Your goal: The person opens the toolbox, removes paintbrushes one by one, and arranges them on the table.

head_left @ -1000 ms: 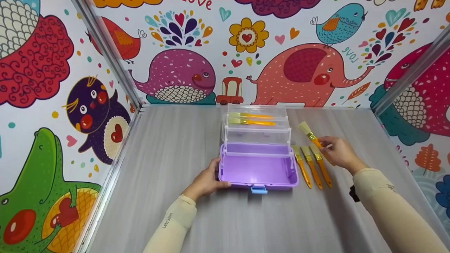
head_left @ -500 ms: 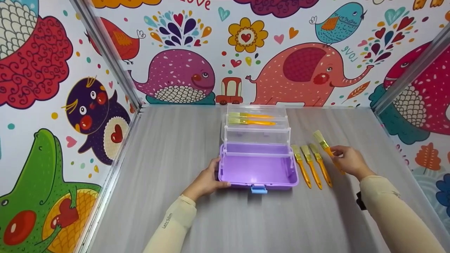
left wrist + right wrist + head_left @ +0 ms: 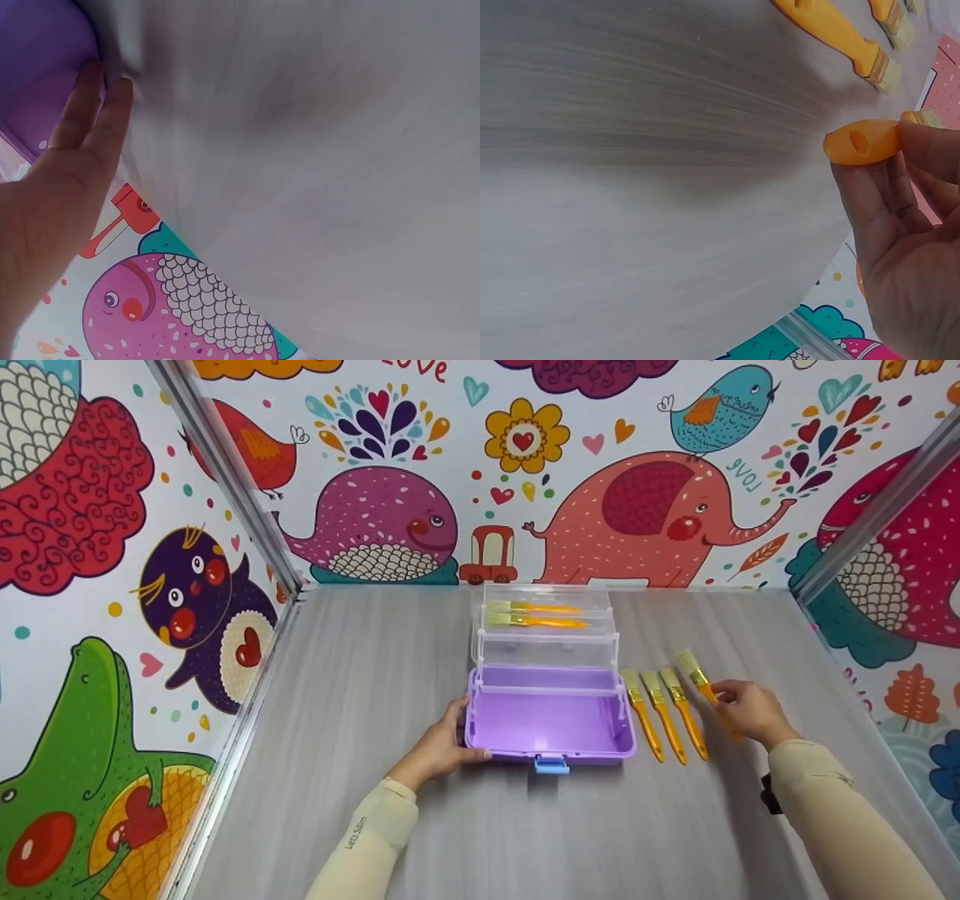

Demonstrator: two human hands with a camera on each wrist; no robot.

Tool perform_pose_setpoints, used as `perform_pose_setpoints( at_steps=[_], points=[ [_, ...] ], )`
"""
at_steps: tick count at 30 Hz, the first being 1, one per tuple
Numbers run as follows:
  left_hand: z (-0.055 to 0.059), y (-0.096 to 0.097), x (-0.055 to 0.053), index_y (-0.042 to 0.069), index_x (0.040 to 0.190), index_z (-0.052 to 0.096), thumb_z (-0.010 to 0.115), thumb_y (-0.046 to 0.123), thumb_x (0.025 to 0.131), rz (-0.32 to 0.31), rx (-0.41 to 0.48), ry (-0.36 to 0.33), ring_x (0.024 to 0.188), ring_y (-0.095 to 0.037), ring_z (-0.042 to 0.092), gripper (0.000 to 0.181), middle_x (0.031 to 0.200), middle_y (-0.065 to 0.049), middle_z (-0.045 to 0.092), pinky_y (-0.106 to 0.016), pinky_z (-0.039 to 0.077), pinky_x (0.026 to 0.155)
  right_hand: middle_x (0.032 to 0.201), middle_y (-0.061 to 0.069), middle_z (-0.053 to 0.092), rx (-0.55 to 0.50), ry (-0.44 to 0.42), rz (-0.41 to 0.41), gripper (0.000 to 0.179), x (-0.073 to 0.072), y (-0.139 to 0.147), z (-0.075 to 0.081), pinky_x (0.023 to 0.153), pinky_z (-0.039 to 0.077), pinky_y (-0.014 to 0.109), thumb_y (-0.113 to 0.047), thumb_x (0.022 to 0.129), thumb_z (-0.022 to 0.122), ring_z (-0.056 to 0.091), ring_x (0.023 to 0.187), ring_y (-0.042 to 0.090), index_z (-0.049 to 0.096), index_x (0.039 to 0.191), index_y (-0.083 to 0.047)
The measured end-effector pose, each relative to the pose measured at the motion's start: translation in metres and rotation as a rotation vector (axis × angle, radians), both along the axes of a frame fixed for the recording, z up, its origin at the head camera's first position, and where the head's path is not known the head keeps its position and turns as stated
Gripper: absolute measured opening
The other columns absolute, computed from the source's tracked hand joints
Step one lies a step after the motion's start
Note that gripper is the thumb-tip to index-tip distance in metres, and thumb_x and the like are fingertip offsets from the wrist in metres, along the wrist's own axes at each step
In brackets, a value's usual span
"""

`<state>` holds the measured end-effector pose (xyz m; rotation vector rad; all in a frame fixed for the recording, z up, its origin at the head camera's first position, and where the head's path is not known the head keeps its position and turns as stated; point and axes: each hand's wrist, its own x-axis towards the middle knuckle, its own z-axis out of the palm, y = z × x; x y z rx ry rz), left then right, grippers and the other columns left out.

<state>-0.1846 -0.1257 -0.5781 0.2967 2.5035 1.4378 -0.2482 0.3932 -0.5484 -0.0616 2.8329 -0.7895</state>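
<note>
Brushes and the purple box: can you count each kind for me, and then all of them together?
Orange-handled brushes: 6 (3 on the table, 2 in the clear upper tray, 1 held in the right hand)
Purple box: 1
Total: 7

Cream sleeves (image 3: 847, 810), dark lettering (image 3: 355, 832) on left; black piece (image 3: 770, 795) under right.

L sleeve (image 3: 366, 836): "Lets Slim"; wall (image 3: 469, 442): "Love"
</note>
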Motion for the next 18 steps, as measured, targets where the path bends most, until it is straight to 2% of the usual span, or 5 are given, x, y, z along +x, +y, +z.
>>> perform_pose_setpoints(
  at_steps=[11, 18],
  points=[
    [0.0011, -0.0004, 0.0015, 0.008, 0.153, 0.028, 0.090, 0.027, 0.074, 0.010, -0.035, -0.013, 0.120, -0.036, 0.054, 0.103, 0.132, -0.026, 0.057, -0.051, 0.038, 0.105, 0.122, 0.034, 0.058, 0.000, -0.146, -0.087, 0.043, 0.0043, -0.0017, -0.0018, 0.085, 0.053, 0.052, -0.006, 0.088, 0.058, 0.056, 0.102, 0.043, 0.058, 0.128, 0.009],
    [0.0014, -0.0007, 0.0016, 0.010, 0.154, 0.027, 0.090, 0.028, 0.074, 0.013, -0.021, -0.024, 0.120, -0.035, 0.054, 0.103, 0.133, -0.026, 0.057, -0.051, 0.038, 0.105, 0.120, 0.035, 0.058, -0.010, -0.160, -0.096, 0.043, 0.0048, -0.0038, -0.0033, 0.071, 0.057, 0.041, -0.005, 0.087, 0.057, 0.059, 0.093, 0.038, 0.057, 0.128, 0.012]
  ],
)
